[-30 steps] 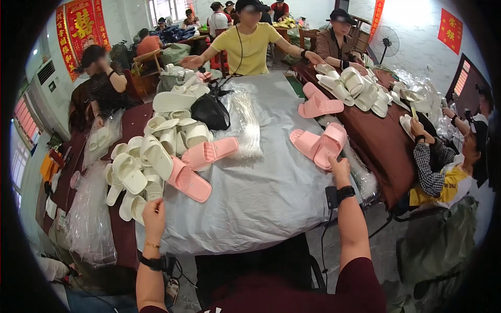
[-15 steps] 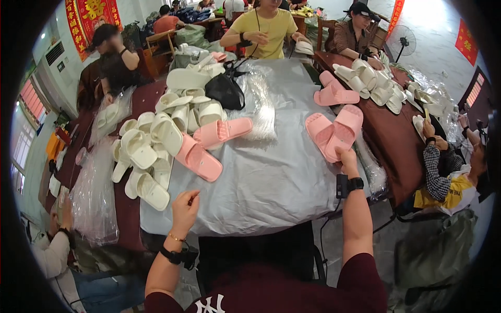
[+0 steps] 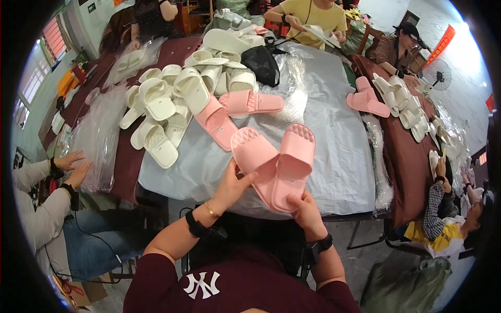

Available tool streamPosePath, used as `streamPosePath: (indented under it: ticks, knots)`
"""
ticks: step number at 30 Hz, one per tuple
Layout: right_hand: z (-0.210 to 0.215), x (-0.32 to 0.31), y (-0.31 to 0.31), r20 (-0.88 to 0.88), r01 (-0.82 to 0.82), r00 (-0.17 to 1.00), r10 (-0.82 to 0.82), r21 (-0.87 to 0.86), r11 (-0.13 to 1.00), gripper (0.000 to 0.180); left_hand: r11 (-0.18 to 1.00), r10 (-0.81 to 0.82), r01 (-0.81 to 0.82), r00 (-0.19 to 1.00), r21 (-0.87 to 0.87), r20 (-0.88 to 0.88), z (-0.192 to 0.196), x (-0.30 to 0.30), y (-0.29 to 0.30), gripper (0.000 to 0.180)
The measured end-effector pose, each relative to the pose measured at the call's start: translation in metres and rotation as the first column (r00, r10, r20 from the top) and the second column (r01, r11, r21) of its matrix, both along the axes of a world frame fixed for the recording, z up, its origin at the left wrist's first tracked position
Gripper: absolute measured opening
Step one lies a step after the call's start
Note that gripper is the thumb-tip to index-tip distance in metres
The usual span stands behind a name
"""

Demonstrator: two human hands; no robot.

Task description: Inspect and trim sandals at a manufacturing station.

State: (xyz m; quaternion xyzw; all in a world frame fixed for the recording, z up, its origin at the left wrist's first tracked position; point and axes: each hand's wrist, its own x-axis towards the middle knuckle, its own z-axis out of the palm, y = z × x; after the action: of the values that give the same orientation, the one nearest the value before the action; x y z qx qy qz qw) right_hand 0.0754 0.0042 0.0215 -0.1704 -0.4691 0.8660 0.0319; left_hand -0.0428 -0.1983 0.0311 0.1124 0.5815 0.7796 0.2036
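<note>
Over the near middle of the table I hold a pair of pink slippers [image 3: 297, 159], toes pointing away and heels overlapping near me. My right hand [image 3: 308, 211] is closed on the heels, thumb on top. My left hand [image 3: 232, 182] grips the outer edge of the left slipper, its thumb over the side and its other fingers partly hidden beneath. Just beyond my left hand, another pink pair [image 3: 245, 103] lies against a heap of cream slippers [image 3: 159, 99]. At the right edge of the grey-covered table rests one more pink pair [image 3: 367, 99].
Clear plastic bags [image 3: 295, 88] lie mid-table, beside a black bag [image 3: 261, 65]. More plastic [image 3: 99, 141] covers the left side table. Cream slippers [image 3: 402, 101] are piled on the brown right-hand table [image 3: 404, 193]. Co-workers sit or stand around, including a person in yellow [image 3: 313, 18] across from me.
My right hand has brought the pink pair from the table's right side to the near middle. My left hand has moved up and right and taken hold of it. The view has shifted.
</note>
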Motion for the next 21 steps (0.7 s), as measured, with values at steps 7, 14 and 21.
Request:
streamPosePath:
  ticks: [7, 14, 21]
  knots:
    - [0.004, -0.002, 0.022, 0.293, -0.141, 0.956, -0.025, 0.533, 0.834, 0.045, 0.97, 0.092, -0.126, 0.981, -0.206, -0.169, -0.05, -0.024, -0.027, 0.059]
    - [-0.008, 0.01, 0.017, 0.23, -0.185, 0.973, 0.021, 0.721, 0.668, 0.053, 0.915, 0.063, -0.148, 0.971, -0.376, -0.231, -0.034, -0.017, -0.019, 0.062]
    - [0.016, -0.017, 0.06, 0.311, -0.316, 0.948, 0.059, 0.918, 0.24, 0.036, 0.702, -0.129, -0.382, 0.761, -0.601, -0.636, -0.033, -0.023, -0.03, 0.055]
